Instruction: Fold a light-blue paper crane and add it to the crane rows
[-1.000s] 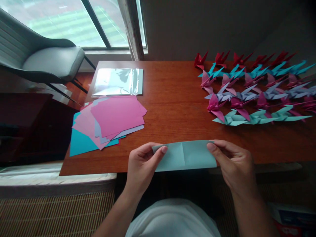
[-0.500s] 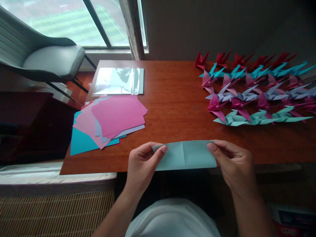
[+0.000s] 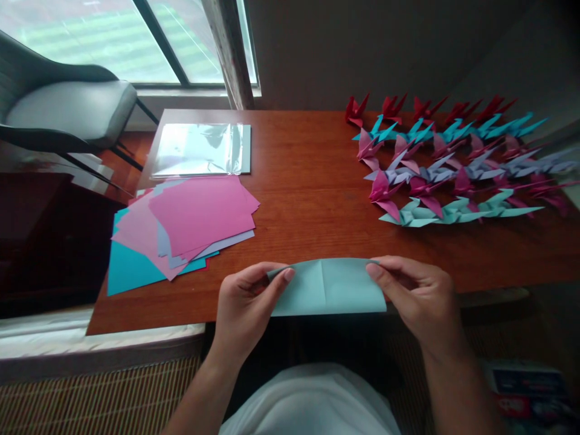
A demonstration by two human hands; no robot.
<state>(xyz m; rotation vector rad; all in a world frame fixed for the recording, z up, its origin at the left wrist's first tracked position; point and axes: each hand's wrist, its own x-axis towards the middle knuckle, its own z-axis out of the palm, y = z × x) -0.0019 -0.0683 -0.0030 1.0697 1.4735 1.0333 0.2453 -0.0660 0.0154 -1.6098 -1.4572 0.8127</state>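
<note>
A pale mint-green sheet of origami paper [image 3: 338, 287] spans between my hands at the table's near edge. It looks folded into a long rectangle, with a crease running down its middle and its upper edge bowed slightly. My left hand [image 3: 247, 308] pinches the upper left corner between thumb and fingers. At the upper right corner, my right hand [image 3: 414, 296] does the same, thumb on top. The undersides of the paper and the fingertips behind it are hidden.
On the wooden table [image 3: 299, 199], loose coloured sheets [image 3: 203, 211] overlap at left, below a clear-wrapped paper pack [image 3: 203, 148]. Rows of folded paper cranes [image 3: 435, 166] in several colours stand at right. A chair [image 3: 72, 112] is beyond the table's left side, near the window [image 3: 181, 42].
The whole view has shifted, so the table things appear farther left. Both hands keep their pinch on the mint-green paper, whose upper edge bows a little more.
</note>
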